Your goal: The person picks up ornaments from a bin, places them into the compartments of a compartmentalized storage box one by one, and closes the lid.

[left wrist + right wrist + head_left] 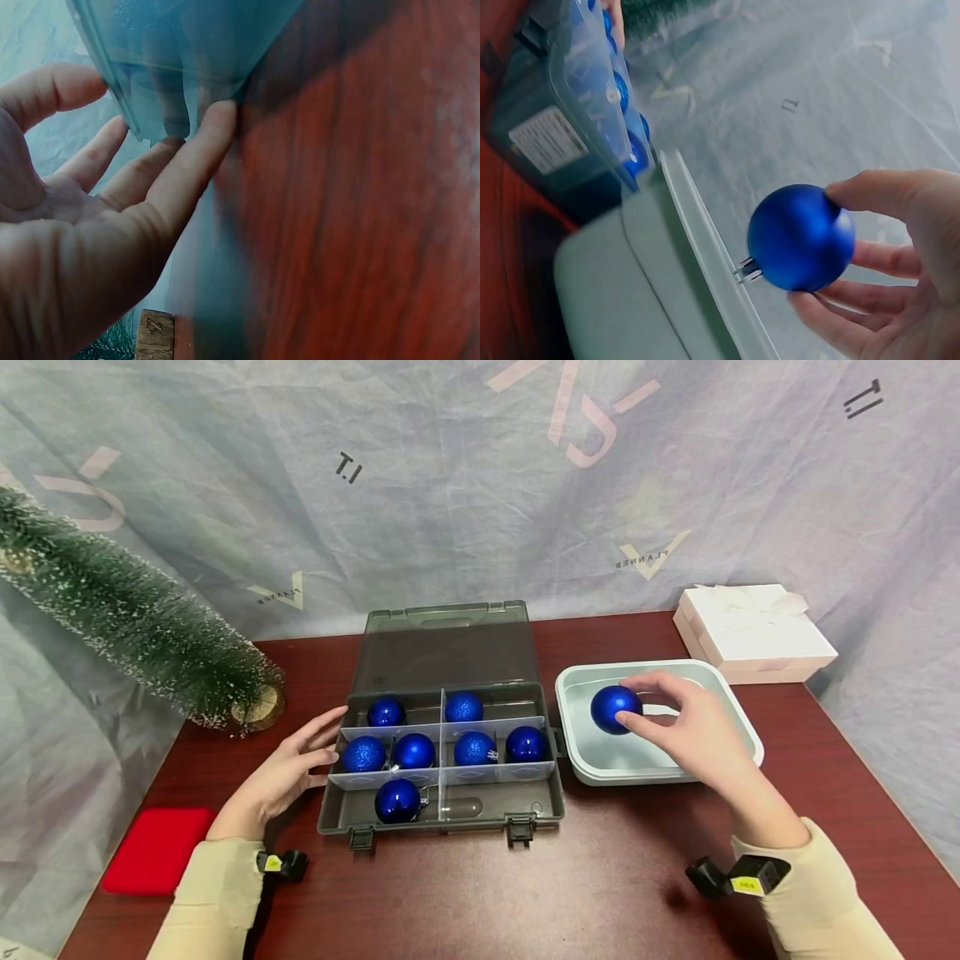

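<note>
My right hand (701,731) pinches a matte blue Christmas ball (611,710) between thumb and fingers, above the pale plastic basin (592,756). In the right wrist view the ball (799,236) shows a silver cap pointing toward the basin's rim (705,247). At the left end of a grey divided storage box (498,806), my left hand (285,768) rests its fingers against the side wall. Several blue balls lie in the box's compartments, some glossy, some glittery, such as the glitter ball (363,753). The left wrist view shows extended fingertips touching the box wall (150,82).
The box's clear lid (450,656) stands open at the back. A white gift box (757,627) with a bow sits behind the basin. On the left are a small frosted tree (142,618) and a red flat item (157,852). A printed cloth (450,527) hangs behind the table.
</note>
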